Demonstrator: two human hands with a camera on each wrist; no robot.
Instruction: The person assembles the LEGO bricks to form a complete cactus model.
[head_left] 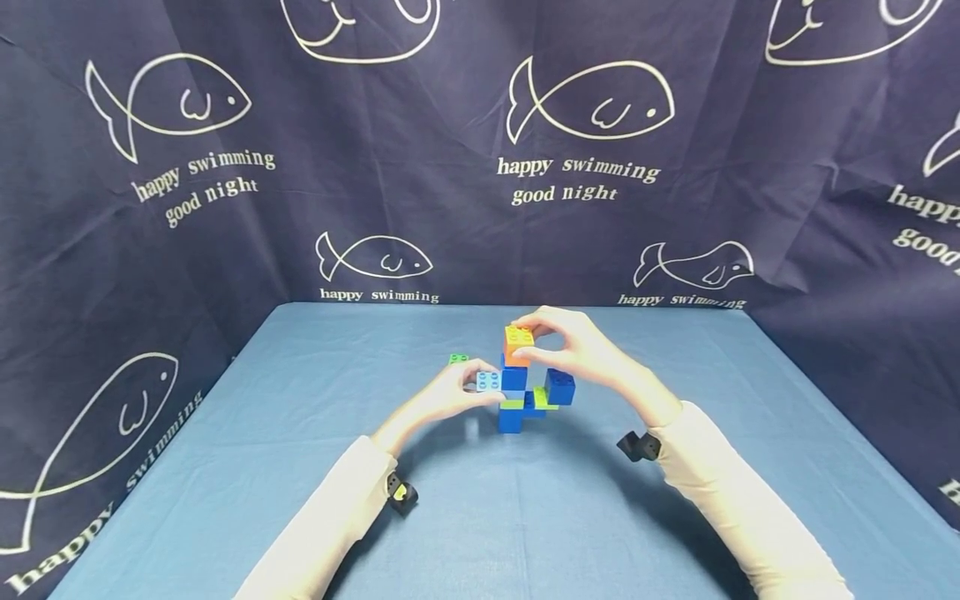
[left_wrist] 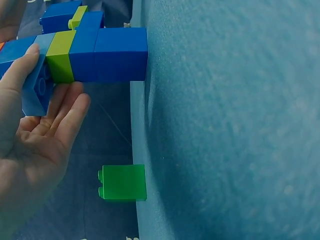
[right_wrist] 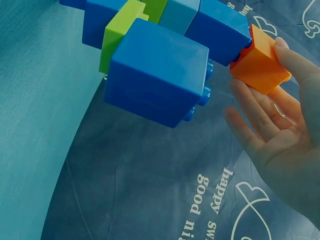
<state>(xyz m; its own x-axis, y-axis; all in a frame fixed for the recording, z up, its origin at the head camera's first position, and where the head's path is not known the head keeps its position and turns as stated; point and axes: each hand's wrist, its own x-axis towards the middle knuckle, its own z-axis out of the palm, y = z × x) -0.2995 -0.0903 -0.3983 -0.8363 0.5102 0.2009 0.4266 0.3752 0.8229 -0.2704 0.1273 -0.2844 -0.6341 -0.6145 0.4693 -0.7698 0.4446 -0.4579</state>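
A tower of toy building blocks (head_left: 513, 379) stands upright on the table, mostly blue with light blue and lime layers. My left hand (head_left: 446, 393) holds the tower at its light blue block (left_wrist: 36, 92), which juts out to the left; the thumb lies on that layer. Over the top, my right hand (head_left: 585, 348) pinches an orange block (right_wrist: 261, 60) between thumb and fingers. In the right wrist view, studs of the blue block (right_wrist: 217, 31) below still show at a narrow gap under the orange one. A side arm carries a lime block (head_left: 542, 398) and a raised blue block (right_wrist: 157, 70).
A loose green block (left_wrist: 124, 182) stands on the blue table (head_left: 487, 517), behind and left of the tower. Dark cloth (head_left: 480, 225) printed with white fish hangs behind the table and along its sides.
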